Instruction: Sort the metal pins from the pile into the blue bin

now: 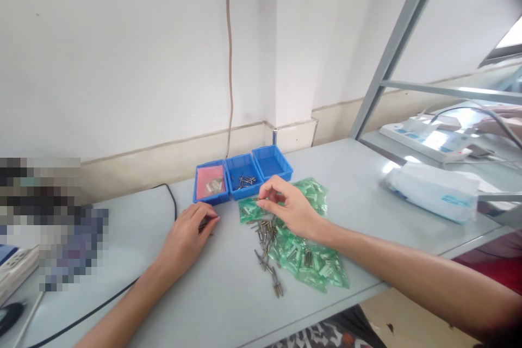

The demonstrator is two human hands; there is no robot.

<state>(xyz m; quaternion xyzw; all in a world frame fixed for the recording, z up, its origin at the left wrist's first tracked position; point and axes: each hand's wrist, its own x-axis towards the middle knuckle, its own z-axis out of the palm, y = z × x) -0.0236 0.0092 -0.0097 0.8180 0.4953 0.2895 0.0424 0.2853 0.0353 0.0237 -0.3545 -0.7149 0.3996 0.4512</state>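
Head view: beyond slim, grey metal pins (266, 232), right hand (289, 205) pinches another; leftward, left hand (191, 227) curls, grip unclear. Light pressure should suit.

Free from above into the middle blue tray (240, 164). Blocked at its left by the tray with pink sheet (212, 199), at its right by another blue tray (271, 164), behind by the wall (142, 65). Hindered at its front right by the right hand (290, 207), farther in front by metal pins (267, 236) and green bags (312, 277). Passable before it, between left hand (190, 231) and pins.
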